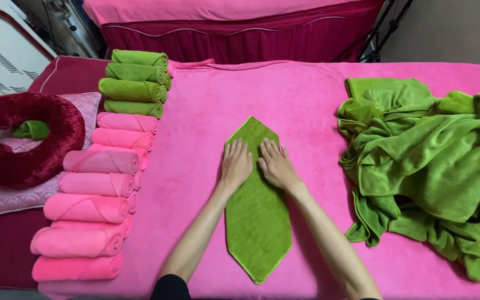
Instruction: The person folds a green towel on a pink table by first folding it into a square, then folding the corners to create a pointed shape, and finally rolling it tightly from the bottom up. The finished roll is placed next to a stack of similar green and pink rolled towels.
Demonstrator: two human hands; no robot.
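I take the folded green towel (258,222) as the landmark; it lies lengthwise at the middle of the pink-covered bed (306,100), folded into a long strip with a pointed end far from me and another pointed end near me. My left hand (235,164) and my right hand (276,165) both rest flat on the upper half of this towel, side by side and nearly touching. The fingers (234,149) are extended and held together, palms down, gripping nothing; I judge that this flat posture presses the folded layers down so the side flaps stay in place and the strip keeps its shape. To the right of the towel, well apart from it, lies a loose heap of green towels (423,166), unfolded and crumpled, within reach of the right hand. To the left of the towel, along the bed's edge, stands a column of rolled towels: the rolled green towels (134,83) at the far end and the rolled pink towels (93,205) running toward me, stacked in overlapping rows, probably to keep finished rolls clear of the working area. Further left of the towel, beyond the rolls, a dark red horseshoe-shaped cushion (23,144) sits on a quilted pink pad (6,200), with a small green cloth (31,129) lying in its hollow.
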